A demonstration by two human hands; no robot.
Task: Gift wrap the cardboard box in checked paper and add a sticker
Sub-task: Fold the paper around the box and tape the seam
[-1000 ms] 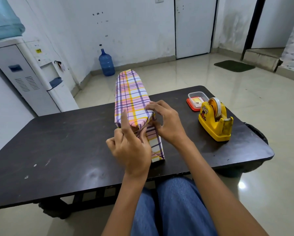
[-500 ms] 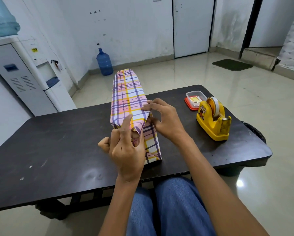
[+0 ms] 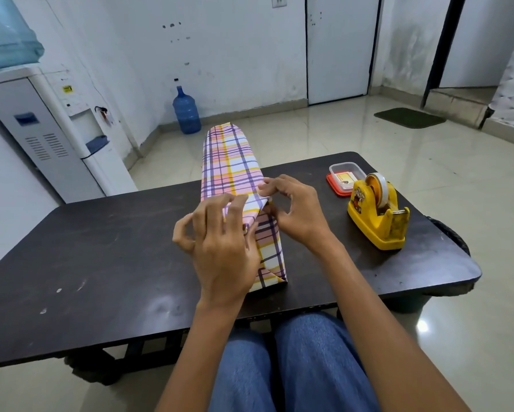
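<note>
Head view. A long box wrapped in checked paper [image 3: 231,171] lies on a dark table [image 3: 101,248], its near end facing the person. The left hand [image 3: 220,248] rests bent fingertips on the folded end flap; whether it pinches cannot be told. The right hand [image 3: 297,212] pinches the flap's right corner between thumb and forefinger. A yellow tape dispenser [image 3: 377,215] and a small plastic container [image 3: 346,176] stand to the right.

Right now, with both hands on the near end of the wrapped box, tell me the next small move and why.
Probably press the end fold flat with the left hand. The right hand pinches the checked paper at the near top corner, the fold looks loose with no tape showing, and the tape dispenser stands to the right.
</note>
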